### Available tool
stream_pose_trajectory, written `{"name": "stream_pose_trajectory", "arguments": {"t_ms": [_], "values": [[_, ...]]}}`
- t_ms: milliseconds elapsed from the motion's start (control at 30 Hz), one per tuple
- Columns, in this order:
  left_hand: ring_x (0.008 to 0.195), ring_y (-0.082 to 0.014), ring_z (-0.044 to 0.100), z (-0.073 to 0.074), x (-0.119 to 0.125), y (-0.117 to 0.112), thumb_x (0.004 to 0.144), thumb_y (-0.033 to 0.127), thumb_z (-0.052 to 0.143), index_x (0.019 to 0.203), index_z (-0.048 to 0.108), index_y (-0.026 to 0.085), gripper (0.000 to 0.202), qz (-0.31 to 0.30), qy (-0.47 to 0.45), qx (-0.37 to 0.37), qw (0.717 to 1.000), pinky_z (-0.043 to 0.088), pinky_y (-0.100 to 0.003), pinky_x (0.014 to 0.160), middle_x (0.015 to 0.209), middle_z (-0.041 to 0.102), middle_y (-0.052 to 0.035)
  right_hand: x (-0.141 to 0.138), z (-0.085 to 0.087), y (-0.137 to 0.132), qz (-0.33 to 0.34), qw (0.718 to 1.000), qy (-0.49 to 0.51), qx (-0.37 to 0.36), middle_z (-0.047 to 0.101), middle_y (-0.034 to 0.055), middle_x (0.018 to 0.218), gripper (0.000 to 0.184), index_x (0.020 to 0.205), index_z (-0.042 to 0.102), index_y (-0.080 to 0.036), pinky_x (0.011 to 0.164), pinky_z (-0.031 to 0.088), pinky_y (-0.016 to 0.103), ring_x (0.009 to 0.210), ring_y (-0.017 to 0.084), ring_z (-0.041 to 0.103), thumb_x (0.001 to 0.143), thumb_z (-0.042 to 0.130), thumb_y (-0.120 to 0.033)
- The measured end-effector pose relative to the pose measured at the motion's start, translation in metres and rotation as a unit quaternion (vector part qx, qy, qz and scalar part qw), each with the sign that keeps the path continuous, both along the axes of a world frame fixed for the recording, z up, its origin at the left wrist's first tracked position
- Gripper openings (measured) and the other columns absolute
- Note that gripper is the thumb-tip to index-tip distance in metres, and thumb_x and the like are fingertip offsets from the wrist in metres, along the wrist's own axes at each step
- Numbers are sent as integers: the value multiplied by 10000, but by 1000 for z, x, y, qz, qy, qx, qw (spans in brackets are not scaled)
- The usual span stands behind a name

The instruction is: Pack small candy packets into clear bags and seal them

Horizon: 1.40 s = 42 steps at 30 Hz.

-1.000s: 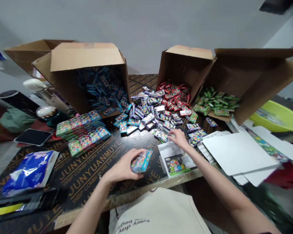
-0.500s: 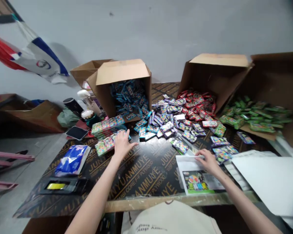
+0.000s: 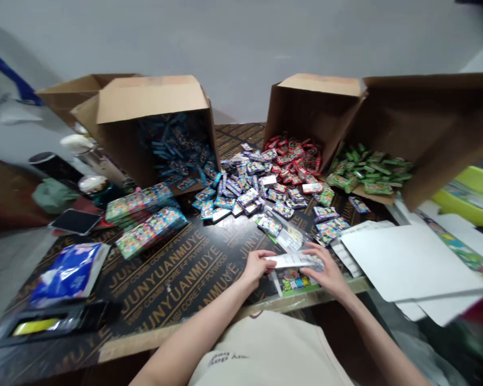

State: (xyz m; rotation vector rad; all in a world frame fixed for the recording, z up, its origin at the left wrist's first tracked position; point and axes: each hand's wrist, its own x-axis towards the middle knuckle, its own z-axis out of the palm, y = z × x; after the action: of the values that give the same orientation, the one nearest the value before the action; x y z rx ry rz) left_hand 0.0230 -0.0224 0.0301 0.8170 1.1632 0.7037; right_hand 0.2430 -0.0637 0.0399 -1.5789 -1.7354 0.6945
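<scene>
Near the table's front edge, my left hand (image 3: 258,266) pinches the left end of a white folded paper (image 3: 287,260). My right hand (image 3: 325,269) grips its other end, thumb below and fingers above. Under the paper lies a clear bag with a black and green printed card (image 3: 295,284), partly covered by the paper and my right hand. Just beyond it is another clear bag (image 3: 290,238), with a small purple packet (image 3: 269,224) at its far end. Small blue, purple, red and green packets (image 3: 247,182) lie heaped farther back.
Cardboard boxes hold blue packets (image 3: 177,145), red packets (image 3: 293,155) and green packets (image 3: 376,171). Stacked packet rows (image 3: 153,231) stand left, near a blue tissue pack (image 3: 70,273), a phone (image 3: 75,221) and a tape dispenser (image 3: 48,326). White cards (image 3: 410,260) overhang the right edge.
My left hand has left the stacked packet rows and come right to the paper. My right hand has lifted the paper, which now looks folded or tilted. The view has shifted right.
</scene>
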Motion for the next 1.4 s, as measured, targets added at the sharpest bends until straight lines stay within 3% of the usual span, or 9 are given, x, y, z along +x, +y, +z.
{"name": "stream_pose_trajectory", "arguments": {"t_ms": [133, 300, 467, 567, 667, 833, 1000, 1200, 1400], "values": [[518, -106, 565, 13, -8, -8, 531, 177, 734, 930, 631, 88, 421, 46, -38, 26, 998, 465, -226, 532, 633, 642, -21, 7, -8, 1, -103, 983, 129, -81, 577, 83, 1038, 492, 1170, 471, -222, 853, 431, 390, 984, 228, 542, 747, 596, -439], [706, -154, 615, 42, -23, -18, 619, 188, 703, 964, 651, 127, 355, 33, -41, 158, 986, 489, -256, 664, 827, 681, -53, -13, 13, 4, -32, 957, 273, -88, 630, 50, 952, 493, 1169, 490, -227, 798, 477, 328, 884, 190, 593, 731, 639, -400], [985, -201, 567, 61, -36, -18, 747, 222, 615, 1148, 576, 217, 403, 9, 88, 336, 938, 454, -320, 834, 1133, 598, -72, -31, 42, 13, 2, 968, 249, -19, 631, 61, 1060, 377, 1082, 586, -217, 863, 461, 355, 965, 210, 588, 733, 647, -344], [1061, -213, 518, 72, -40, -17, 741, 247, 634, 1120, 600, 236, 381, 17, 157, 401, 902, 393, -361, 927, 1121, 596, -68, -34, 54, 14, 12, 985, 172, 7, 636, 56, 1064, 286, 1032, 636, -223, 904, 429, 370, 988, 218, 575, 767, 608, -326], [977, -212, 560, 77, -43, -17, 704, 241, 671, 1006, 666, 199, 306, 46, 163, 378, 910, 412, -350, 904, 1009, 646, -76, -35, 57, 12, 31, 993, 111, 14, 626, 56, 1074, 305, 1061, 632, -232, 922, 409, 371, 1018, 223, 555, 773, 599, -328], [734, -196, 621, 71, -47, -17, 644, 255, 710, 963, 678, 117, 349, 81, 60, 244, 965, 495, -303, 696, 837, 696, -85, -33, 41, 15, 54, 993, 95, 34, 564, 61, 1138, 328, 1042, 642, -223, 952, 383, 347, 1136, 236, 467, 736, 639, -342], [818, -213, 630, 68, -48, -18, 551, 239, 771, 993, 666, 126, 468, 53, -33, 223, 973, 498, -293, 736, 938, 688, -87, -42, 38, 20, 48, 990, 132, -8, 640, 59, 1041, 322, 1012, 656, -218, 930, 408, 407, 1008, 245, 562, 719, 658, -352], [652, -172, 617, 66, -53, -8, 596, 294, 738, 884, 693, 121, 339, 80, 78, 209, 972, 486, -260, 621, 757, 697, -54, -59, 52, 26, -10, 982, 186, -39, 696, 47, 871, 279, 908, 691, -190, 786, 491, 380, 808, 226, 631, 680, 681, -350], [607, -140, 517, 86, -57, -3, 714, 371, 636, 670, 704, 173, 215, 55, 240, 331, 911, 391, -234, 587, 586, 579, -5, -61, 76, 21, -49, 995, 66, 48, 635, 37, 735, 189, 669, 659, -209, 763, 442, 360, 774, 207, 565, 729, 631, -386]]}}
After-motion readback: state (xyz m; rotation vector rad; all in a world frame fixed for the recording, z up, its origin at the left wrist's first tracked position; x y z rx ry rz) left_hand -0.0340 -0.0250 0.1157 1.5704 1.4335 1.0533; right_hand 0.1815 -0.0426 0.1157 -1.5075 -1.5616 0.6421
